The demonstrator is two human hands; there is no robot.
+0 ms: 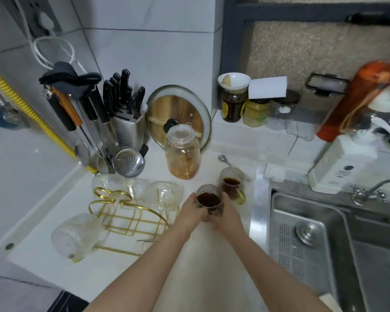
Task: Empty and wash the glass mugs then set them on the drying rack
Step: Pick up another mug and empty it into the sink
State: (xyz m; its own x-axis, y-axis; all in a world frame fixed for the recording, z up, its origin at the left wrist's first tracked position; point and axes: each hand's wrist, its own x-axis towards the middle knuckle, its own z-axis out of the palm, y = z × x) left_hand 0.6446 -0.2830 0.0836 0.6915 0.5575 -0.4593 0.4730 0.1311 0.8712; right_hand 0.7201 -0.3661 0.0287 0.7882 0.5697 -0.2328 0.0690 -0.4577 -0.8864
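Glass mug of dark liquid stands upright, cupped by left hand and right hand; steel sink lies to the right.

Knife block, pot lid, clip-top jar, perhaps pickles inside.
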